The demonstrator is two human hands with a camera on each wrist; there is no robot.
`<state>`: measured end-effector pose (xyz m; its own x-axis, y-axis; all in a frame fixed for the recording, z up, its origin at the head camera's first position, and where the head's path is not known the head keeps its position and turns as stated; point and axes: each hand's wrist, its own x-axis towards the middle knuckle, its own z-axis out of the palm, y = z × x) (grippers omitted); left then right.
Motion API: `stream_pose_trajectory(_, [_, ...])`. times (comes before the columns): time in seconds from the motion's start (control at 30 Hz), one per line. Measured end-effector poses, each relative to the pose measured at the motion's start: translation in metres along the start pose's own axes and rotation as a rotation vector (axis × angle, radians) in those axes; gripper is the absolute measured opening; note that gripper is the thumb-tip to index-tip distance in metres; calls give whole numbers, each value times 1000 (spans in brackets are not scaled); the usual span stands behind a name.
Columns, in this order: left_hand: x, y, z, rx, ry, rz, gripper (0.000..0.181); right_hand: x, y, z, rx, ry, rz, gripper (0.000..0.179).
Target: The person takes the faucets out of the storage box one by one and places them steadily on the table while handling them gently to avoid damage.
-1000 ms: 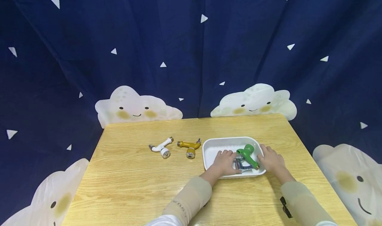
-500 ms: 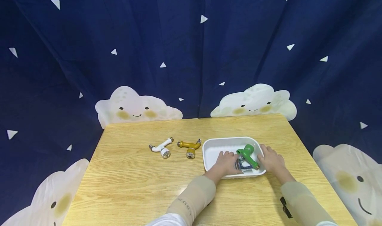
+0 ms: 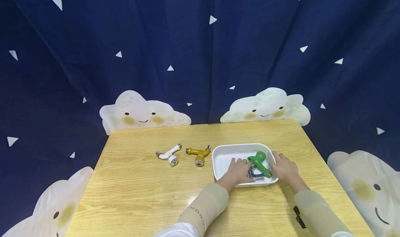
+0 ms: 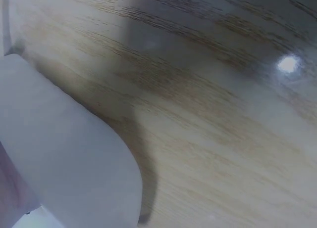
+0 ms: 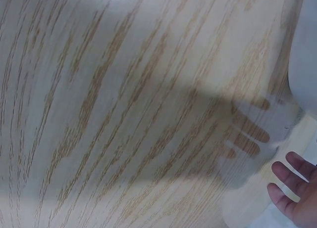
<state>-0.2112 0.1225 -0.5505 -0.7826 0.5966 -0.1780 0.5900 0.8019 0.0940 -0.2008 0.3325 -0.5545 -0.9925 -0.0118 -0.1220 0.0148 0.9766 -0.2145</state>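
A white tray [image 3: 229,147] holds a green tap [image 3: 258,161] lying across a silver tap [image 3: 257,175]. My left hand [image 3: 239,170] reaches over the tray's front wall, its thumb and forefinger around the left end of the silver tap, which the hand partly hides. At the tray's right rim, my right hand [image 3: 283,165] rests with its thumb at the edge. Loosely straight fingers [image 5: 285,176] of that hand show beside the tray in the right wrist view. The left wrist view shows mainly the tray's outer wall [image 4: 74,149] and the wood.
Left of the tray, a mustard-yellow tap [image 3: 199,154] and a white tap [image 3: 169,155] lie on the wooden table [image 3: 137,191]. A small black object [image 3: 299,217] shows by the right sleeve. Behind the table hangs a dark blue curtain [image 3: 200,49].
My left hand has shifted slightly right inside the tray, covering more of the silver tap. The right hand, the tray and the other taps stay where they were.
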Motion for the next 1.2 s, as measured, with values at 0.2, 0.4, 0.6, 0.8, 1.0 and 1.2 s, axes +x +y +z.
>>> stream_pose_trajectory(0.2, [-1, 1, -1, 25, -4, 5, 73, 0, -1, -1, 0, -13, 2, 52])
stream_pose_trajectory(0.4, [-1, 2, 0, 35, 1, 3, 72, 0, -1, -2, 1, -14, 4, 52])
stream_pose_trajectory(0.6, [-1, 3, 0, 33, 1, -4, 74, 0, 0, -1, -1, -16, 8, 52])
stream_pose_trajectory(0.8, [2, 3, 4, 61, 9, -10, 74, 0, 0, 1, 9, -18, 8, 52])
stream_pose_trajectory(1.0, [1, 2, 5, 67, 7, -17, 72, 0, -1, 0, 14, -22, 11, 52])
stream_pose_trajectory(1.2, [2, -1, 7, 61, 15, -18, 72, -1, -1, -1, 15, -13, 8, 51])
